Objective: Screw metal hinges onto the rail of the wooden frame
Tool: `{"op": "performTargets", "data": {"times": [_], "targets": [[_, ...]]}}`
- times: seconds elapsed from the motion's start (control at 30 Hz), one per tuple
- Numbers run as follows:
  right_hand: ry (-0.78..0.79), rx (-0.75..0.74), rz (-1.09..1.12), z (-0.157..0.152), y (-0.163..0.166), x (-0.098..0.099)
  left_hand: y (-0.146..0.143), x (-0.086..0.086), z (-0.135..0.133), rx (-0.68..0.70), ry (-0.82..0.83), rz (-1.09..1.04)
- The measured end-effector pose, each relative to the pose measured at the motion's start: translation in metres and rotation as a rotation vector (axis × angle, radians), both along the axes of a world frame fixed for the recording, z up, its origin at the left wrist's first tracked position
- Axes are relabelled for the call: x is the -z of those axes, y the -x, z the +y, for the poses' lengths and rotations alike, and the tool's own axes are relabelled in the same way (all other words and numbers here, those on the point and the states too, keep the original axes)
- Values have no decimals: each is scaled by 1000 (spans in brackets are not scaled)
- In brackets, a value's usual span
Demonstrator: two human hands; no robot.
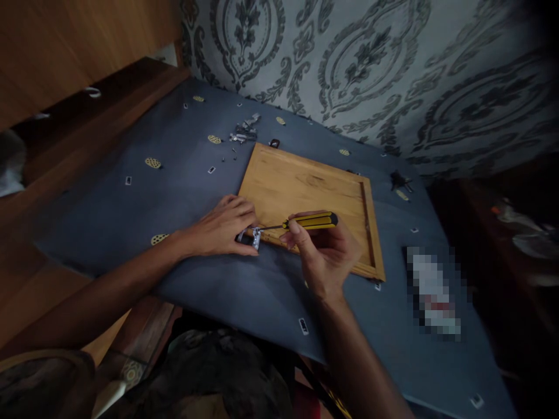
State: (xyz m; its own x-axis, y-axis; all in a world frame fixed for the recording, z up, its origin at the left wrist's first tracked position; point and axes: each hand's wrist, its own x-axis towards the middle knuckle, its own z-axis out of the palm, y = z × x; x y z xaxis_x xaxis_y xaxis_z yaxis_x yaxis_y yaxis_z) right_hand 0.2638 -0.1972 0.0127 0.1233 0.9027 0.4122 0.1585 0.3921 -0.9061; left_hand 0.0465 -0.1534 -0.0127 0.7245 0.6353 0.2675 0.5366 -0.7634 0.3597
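Observation:
A framed wooden cabinet door (pixel 301 189) lies flat on the blue-covered table. At its near left corner sits a small metal hinge (pixel 256 238). My left hand (pixel 227 226) grips the hinge from the left, thumb below it and fingers resting by the door's edge. A screwdriver (pixel 312 222) with a yellow and black handle is in my right hand (pixel 329 256), fingers wrapped round the handle. Its shaft points left, and the tip meets the hinge. Whether it sits in a screw head is too small to tell.
Behind the door's far left corner lies a pile of metal hinges (pixel 245 129), with a few small screws (pixel 234 152) nearer me. A dark object (pixel 400 181) rests at the far right. A blurred-out packet (pixel 432 291) lies on the right side. A patterned wall (pixel 367 70) borders the table's far side.

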Motion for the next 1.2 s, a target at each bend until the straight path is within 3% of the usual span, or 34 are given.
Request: {"op": "performTargets", "data": {"times": [0.33, 0.7, 0.93, 1.2], "targets": [[44, -120, -63, -1, -6, -7, 0, 3, 1, -1, -30, -8], [-89, -67, -13, 3, -6, -4, 1, 1, 0, 1, -35, 18], [-169, 46, 42, 1, -5, -5, 1, 3, 1, 11, -42, 4], [-108, -5, 2, 1, -6, -1, 0, 3, 1, 6, -57, 22]]}}
